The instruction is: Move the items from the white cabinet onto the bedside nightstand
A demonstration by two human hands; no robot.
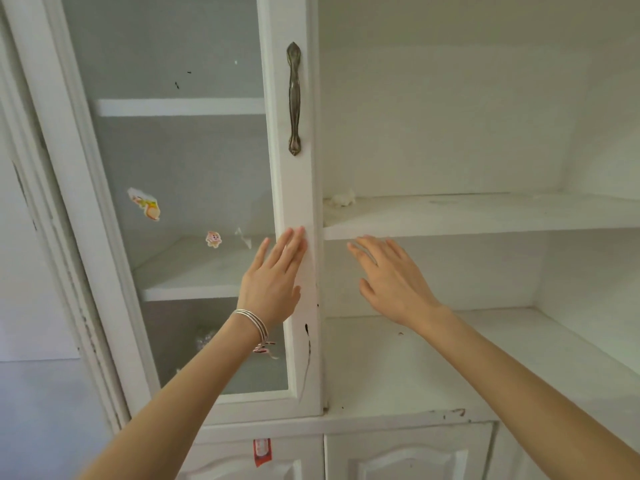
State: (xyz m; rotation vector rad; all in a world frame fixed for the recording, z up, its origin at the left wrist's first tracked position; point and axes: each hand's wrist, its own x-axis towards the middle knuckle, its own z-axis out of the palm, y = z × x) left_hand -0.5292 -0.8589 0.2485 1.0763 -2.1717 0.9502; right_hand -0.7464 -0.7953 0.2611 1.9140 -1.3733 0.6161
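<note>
The white cabinet (485,216) fills the view. Its left glass door (298,188) is closed and has a bronze handle (294,98). My left hand (273,282), with bangles on the wrist, lies flat with straight fingers against the door's right frame. My right hand (391,278) is raised with spread fingers in front of the uncovered right compartment, just below the middle shelf edge, and holds nothing. A small crumpled white scrap (343,199) lies at the back left of that middle shelf. The bedside nightstand is out of view.
Stickers (145,204) are stuck on the glass pane, and something pale and blurry (206,337) shows behind the lower glass. Two closed lower doors (408,455) sit under the cabinet's counter ledge; a red tag (262,452) hangs on the left one.
</note>
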